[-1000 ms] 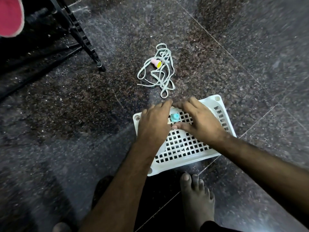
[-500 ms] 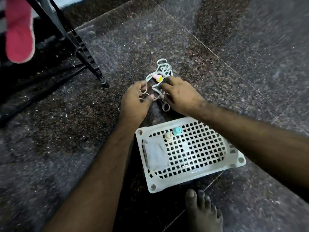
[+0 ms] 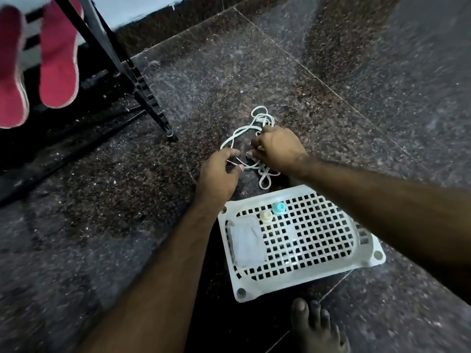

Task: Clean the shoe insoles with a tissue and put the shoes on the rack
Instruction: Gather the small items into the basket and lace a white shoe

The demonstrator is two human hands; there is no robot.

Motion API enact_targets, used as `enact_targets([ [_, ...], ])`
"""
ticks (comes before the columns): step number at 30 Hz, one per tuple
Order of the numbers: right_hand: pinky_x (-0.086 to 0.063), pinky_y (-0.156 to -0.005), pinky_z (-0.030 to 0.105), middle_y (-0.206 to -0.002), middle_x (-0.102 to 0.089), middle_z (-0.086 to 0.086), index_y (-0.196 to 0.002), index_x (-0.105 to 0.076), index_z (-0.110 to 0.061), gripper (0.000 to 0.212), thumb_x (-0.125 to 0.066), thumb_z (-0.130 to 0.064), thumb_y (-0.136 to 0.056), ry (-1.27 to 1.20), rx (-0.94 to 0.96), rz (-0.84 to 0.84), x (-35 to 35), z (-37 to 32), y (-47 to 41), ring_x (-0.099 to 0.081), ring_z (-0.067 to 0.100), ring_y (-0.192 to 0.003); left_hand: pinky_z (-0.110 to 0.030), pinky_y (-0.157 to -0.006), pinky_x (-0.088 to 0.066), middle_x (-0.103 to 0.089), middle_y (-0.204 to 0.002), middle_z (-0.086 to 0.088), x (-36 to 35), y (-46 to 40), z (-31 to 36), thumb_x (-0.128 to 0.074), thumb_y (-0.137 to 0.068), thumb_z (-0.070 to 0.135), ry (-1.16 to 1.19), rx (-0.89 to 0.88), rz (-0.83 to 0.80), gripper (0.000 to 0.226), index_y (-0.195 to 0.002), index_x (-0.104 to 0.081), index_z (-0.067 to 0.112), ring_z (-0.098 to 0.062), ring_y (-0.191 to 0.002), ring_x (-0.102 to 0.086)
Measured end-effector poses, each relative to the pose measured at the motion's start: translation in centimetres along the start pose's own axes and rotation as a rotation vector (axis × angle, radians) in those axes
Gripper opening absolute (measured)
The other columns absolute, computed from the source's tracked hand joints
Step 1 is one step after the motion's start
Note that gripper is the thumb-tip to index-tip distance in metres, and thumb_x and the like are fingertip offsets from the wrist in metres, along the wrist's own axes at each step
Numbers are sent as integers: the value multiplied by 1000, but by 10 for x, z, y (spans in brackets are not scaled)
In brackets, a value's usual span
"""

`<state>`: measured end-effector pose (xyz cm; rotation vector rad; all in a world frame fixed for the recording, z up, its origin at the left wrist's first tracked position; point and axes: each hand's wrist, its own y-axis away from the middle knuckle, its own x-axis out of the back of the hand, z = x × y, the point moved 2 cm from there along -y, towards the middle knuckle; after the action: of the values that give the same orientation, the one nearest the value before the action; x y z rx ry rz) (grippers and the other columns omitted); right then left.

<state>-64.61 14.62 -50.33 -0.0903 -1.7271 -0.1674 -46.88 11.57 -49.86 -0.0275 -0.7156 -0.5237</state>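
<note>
The two red shoe insoles (image 3: 38,64) rest up on the black metal rack (image 3: 132,80) at upper left; on the dark granite floor (image 3: 356,85) both hands work a tangle of white shoelaces (image 3: 254,123); the left hand (image 3: 219,174) pinches one strand, the right hand (image 3: 277,146) curls over the bundle; gathering every loop together would probably avoid snags; the folded grey tissue (image 3: 246,242) lies on a white perforated plastic tray (image 3: 367,253).
</note>
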Motion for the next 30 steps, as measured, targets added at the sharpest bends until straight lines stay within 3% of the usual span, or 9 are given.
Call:
enact_targets([
  [4, -47, -69, 33, -105, -60, 7, -111, -55, -19, 27, -63, -38, -95, -93, -60, -32, -6, 2, 9, -61, 26, -86, -36, -96, -53, -71, -113, 3, -6, 15, 3, -73, -87, 11, 66, -30, 18, 31, -117, -71, 19, -13, -102, -65],
  [6, -46, -72, 36, -109, -60, 9, -111, -47, -16, 26, -60, -32, -96, -171, -79, -48, -4, 0, 11, -62, 29, -92, -37, -96, -54, -72, -112, 4, -8, 18, 5, -73, -86, 11, 82, -52, 24, 31, -115, -70, 22, -13, -102, -66],
  [9, -52, -85, 45, -112, -59, 8, -118, -48, -14, 24, -53, -28, -99, -374, -119, 90, 8, -5, 22, -61, 25, -95, -34, -97, -53, -70, -115, 5, -9, 22, 9, -73, -86, 11, 71, -70, 36, 34, -117, -69, 24, -11, -103, -66],
  [13, -56, -84, 38, -111, -53, -4, -129, -56, -22, 30, -47, -36, -104, -593, -181, 234, 27, -13, 69, -61, 10, -91, -15, -88, -50, -70, -114, 7, -12, 32, 24, -72, -87, 10, 94, -159, 7, 32, -117, -69, 21, 3, -91, -63],
  [15, -58, -77, 35, -109, -52, -6, -127, -59, -21, 28, -49, -35, -105, -642, -173, 261, 31, -14, 104, -61, 7, -86, -26, -90, -54, -70, -111, 8, -19, 39, 26, -72, -87, 13, 91, -185, -26, 30, -116, -69, 20, 2, -91, -65],
  [20, -53, -75, 33, -103, -53, -6, -117, -61, -17, 24, -53, -36, -104, -537, -242, 206, 18, -4, 171, -57, 8, -88, -46, -97, -49, -68, -117, 5, -39, 60, 28, -71, -87, 20, -49, -222, -99, 30, -117, -69, 24, -19, -110, -62],
  [25, -49, -71, 33, -98, -44, -15, -115, -59, -20, 22, -56, -37, -101, -424, -213, 100, -2, 1, 188, -51, 7, -85, -44, -100, -46, -66, -117, 7, -40, 68, 31, -72, -88, 31, -117, -230, -137, 31, -117, -69, 24, -18, -112, -59],
  [28, -54, -72, 39, -101, -43, -18, -117, -55, -25, 23, -57, -39, -99, -416, -174, 84, 0, 2, 184, -51, 5, -87, -43, -102, -41, -64, -123, 9, -36, 69, 34, -72, -80, 57, -226, -251, -205, 56, -127, -64, 29, -16, -116, -56],
  [30, -55, -73, 39, -105, -46, -17, -122, -54, -28, 32, -57, -47, -96, -404, -173, 70, 3, 6, 181, -53, 5, -88, -40, -106, -34, -58, -132, 11, -35, 70, 35, -74, -76, 60, -354, -258, -291, 69, -136, -55, 33, -15, -123, -50],
])
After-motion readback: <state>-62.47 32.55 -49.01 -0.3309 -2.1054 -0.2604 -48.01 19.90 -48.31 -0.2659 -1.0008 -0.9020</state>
